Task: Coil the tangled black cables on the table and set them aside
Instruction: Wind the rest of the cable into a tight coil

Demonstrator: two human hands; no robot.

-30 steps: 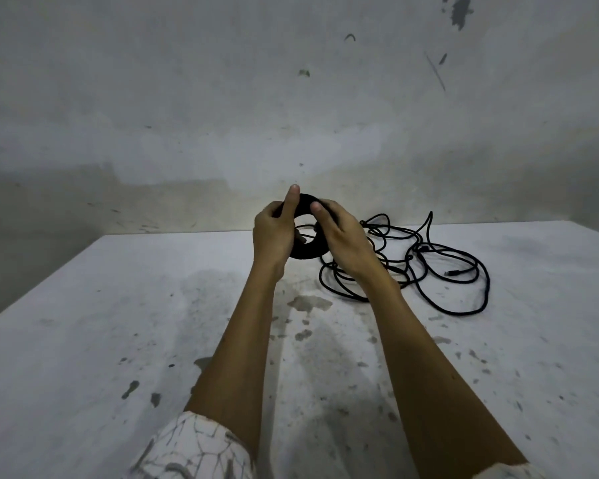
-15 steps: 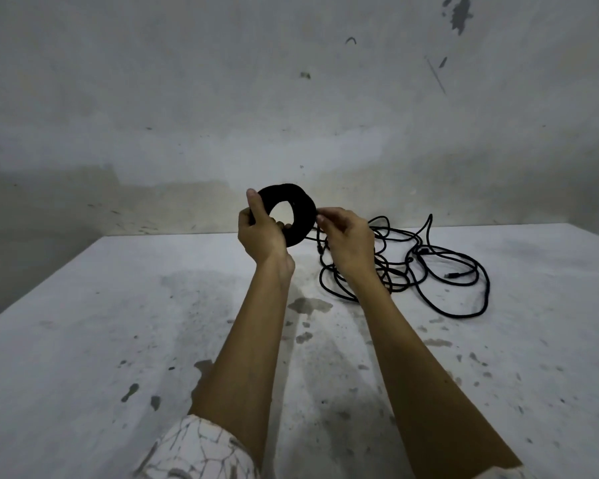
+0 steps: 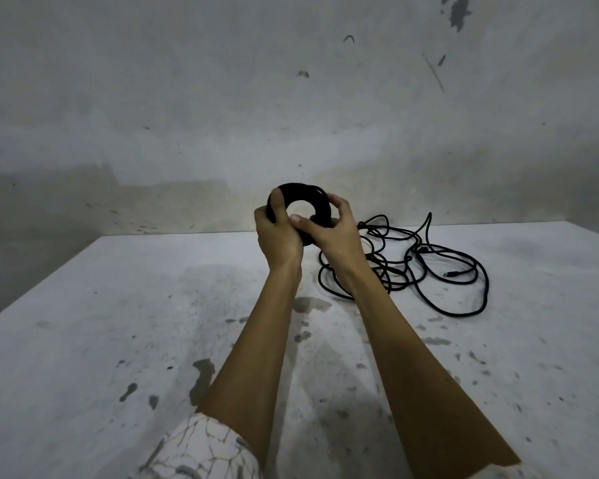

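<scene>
Both hands up off surface [image 3: 118,305]: left hand [image 3: 277,233] fingers clamped on cable coil [image 3: 320,202], right hand [image 3: 336,233] pinching lower rim, probably keeping wraps tight. Tangled cable [image 3: 429,267] lying behind right.

In the middle of the frame, both hands hold a black coil [image 3: 320,205] of cable up above the table [image 3: 101,323]. The coil is a thick ring with an open hole, and it stands almost upright. The left hand [image 3: 275,233] grips its left side, with the thumb lying over the ring. The right hand [image 3: 332,233] closes on its right and lower part. To the right of the hands, the loose cable [image 3: 440,274] lies in tangled loops on the grey, stained table. A plug end shows inside the loops. A white patterned sleeve [image 3: 201,451] appears at the bottom edge.
</scene>
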